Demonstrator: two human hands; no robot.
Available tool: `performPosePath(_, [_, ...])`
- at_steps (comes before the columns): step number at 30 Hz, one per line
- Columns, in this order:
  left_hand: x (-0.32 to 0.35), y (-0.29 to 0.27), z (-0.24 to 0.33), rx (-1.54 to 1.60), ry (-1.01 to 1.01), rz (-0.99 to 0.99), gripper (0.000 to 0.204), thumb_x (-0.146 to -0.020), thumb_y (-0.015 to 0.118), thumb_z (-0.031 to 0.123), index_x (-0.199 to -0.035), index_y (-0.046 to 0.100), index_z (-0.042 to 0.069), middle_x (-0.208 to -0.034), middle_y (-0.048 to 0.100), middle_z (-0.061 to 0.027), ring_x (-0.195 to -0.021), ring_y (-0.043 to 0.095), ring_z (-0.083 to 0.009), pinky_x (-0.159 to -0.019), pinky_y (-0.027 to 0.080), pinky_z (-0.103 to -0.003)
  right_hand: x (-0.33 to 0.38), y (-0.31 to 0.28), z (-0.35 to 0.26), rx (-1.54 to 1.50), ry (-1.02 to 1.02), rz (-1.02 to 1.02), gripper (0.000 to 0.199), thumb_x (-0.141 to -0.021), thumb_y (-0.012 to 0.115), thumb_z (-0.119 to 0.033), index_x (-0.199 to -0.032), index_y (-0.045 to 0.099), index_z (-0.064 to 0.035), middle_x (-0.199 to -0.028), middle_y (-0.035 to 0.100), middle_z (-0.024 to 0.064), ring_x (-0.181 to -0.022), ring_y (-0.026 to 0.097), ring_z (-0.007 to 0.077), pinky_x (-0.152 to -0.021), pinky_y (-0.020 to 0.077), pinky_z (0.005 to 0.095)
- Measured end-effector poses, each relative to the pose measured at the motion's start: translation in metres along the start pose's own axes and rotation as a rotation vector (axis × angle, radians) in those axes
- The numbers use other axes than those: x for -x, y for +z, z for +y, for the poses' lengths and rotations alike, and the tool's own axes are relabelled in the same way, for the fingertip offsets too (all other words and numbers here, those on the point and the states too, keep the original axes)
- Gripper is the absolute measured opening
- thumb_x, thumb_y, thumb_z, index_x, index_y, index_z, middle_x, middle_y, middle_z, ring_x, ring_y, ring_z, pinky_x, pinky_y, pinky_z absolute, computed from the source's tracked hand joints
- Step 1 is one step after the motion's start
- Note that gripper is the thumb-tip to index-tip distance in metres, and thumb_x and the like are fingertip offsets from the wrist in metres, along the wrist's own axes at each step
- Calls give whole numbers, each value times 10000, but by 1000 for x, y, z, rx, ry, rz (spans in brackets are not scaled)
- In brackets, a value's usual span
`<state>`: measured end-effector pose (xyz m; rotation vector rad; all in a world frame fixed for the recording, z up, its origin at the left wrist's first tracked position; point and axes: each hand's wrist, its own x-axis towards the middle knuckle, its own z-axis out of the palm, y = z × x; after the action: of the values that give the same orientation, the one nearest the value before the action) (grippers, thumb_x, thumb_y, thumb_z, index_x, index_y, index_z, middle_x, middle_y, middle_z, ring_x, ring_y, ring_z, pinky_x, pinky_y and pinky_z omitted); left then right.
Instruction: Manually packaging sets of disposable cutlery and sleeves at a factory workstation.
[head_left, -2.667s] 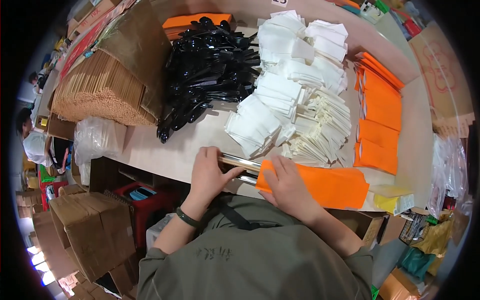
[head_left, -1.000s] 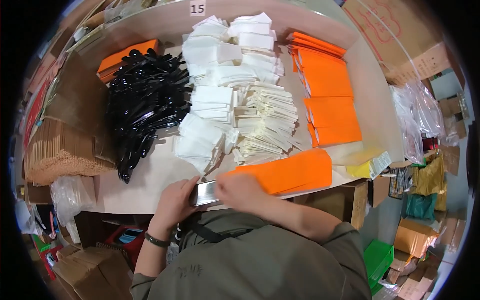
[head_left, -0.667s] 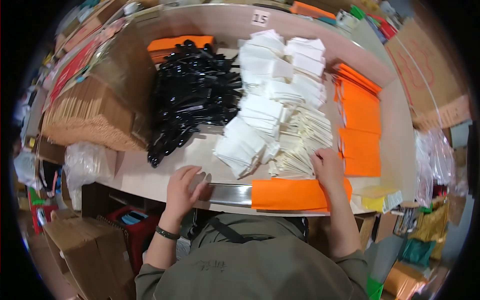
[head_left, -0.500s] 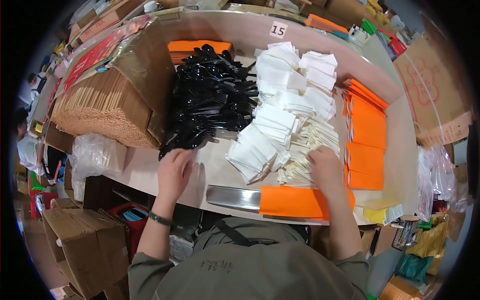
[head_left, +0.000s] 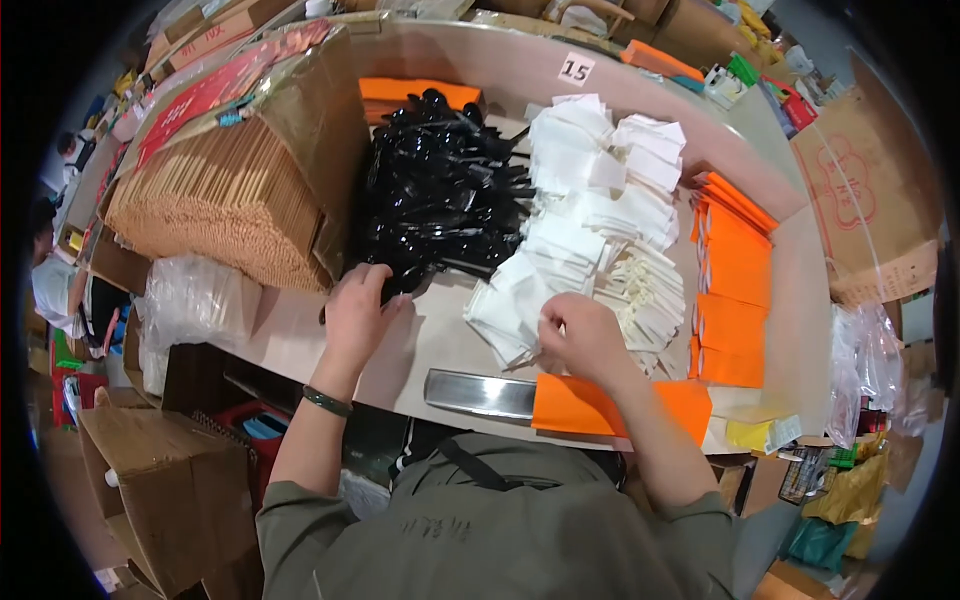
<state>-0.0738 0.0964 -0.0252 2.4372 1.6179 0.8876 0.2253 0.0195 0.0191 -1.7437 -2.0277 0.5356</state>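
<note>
My left hand (head_left: 360,308) reaches the near edge of a heap of black plastic cutlery (head_left: 440,200), its thumb apart from the curled fingers. Spoons and forks lie jumbled there. My right hand (head_left: 585,335) is over the near end of the folded white napkins (head_left: 515,305), fingers curled together; whatever they may hold is hidden. Right of that hand is a pile of small, thin cream-white packets (head_left: 645,295). Below it, at the table's front edge, an orange sleeve (head_left: 620,408) lies over one end of a shiny metal plate (head_left: 478,393).
A cardboard box (head_left: 300,150) packed with thin brown-paper items (head_left: 215,200) stands on the left, beside a clear plastic bag (head_left: 195,310). Stacked orange sleeves (head_left: 732,270) line the right side. A raised rim (head_left: 690,110) encloses the table (head_left: 385,365).
My right hand has moved left from the cream-white packets to the napkins. My left hand has gone slightly right and forward, to the cutlery. The view has shifted a little.
</note>
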Motion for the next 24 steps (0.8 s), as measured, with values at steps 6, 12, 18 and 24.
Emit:
performPosePath(6, [17, 6, -4, -42, 63, -220, 176, -767, 741, 144, -794, 590, 59, -863, 628, -106, -846, 626, -320, -725, 510, -403, 37, 39, -28, 210, -413, -486, 75, -765, 633, -85, -824, 595, -62, -858, 581, 109, -912, 603, 328, -749, 519, 423])
performPosePath(12, [49, 7, -26, -120, -202, 45, 152, -791, 705, 103, -880, 590, 56, -907, 635, -126, -882, 625, -363, -758, 511, -443, 42, 44, -38, -97, -154, -357, 103, -854, 644, -141, -884, 607, -50, -864, 582, 122, -880, 614, 325, -723, 512, 442])
performPosePath(18, [46, 1, -28, -136, -93, -85, 110, -875, 636, 104, -980, 606, 92, -919, 657, -146, -859, 641, -369, -732, 523, -450, 56, 60, -38, 53, -233, -141, 165, -874, 671, -167, -992, 640, -57, -949, 615, 121, -865, 630, 317, -708, 519, 412])
performPosePath(24, [30, -10, -7, 118, -190, -16, 102, -930, 586, 66, -1022, 629, 57, -930, 672, -150, -854, 658, -336, -701, 522, -389, 86, 28, -8, -32, -198, 124, 212, -828, 715, -96, -1025, 656, -41, -975, 629, 124, -843, 635, 316, -714, 531, 384])
